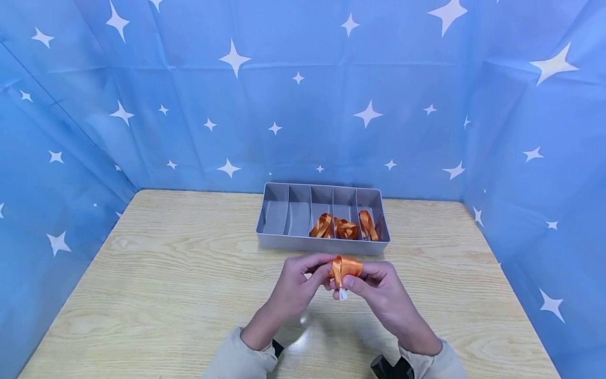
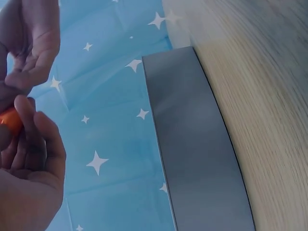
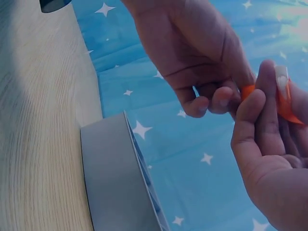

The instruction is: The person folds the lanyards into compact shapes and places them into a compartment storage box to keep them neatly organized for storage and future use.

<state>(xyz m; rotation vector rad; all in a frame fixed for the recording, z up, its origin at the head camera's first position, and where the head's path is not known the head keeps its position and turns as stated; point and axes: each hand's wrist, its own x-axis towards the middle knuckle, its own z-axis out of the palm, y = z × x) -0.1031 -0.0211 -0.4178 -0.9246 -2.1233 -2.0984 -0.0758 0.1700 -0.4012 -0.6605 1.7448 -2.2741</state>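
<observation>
Just in front of the grey divided tray, both hands hold a folded orange ribbon (image 1: 351,267) above the table. My left hand (image 1: 299,279) pinches the ribbon's left side between thumb and fingers. On the other side, my right hand (image 1: 381,288) has its thumb pressed on the front of the folds, with fingers curled behind. A white end piece (image 1: 343,293) hangs below the ribbon; in the right wrist view this white piece (image 3: 282,79) shows near the right hand's fingers (image 3: 248,115). Only a bit of orange ribbon (image 2: 12,121) shows in the left wrist view.
The grey tray (image 1: 312,243) stands at the back of the wooden table (image 1: 156,273). Its three right compartments hold orange ribbons: a looped ribbon (image 1: 322,226), a coiled ribbon (image 1: 346,229) and a folded ribbon (image 1: 367,225). A blue star-patterned curtain (image 1: 303,105) encloses the table.
</observation>
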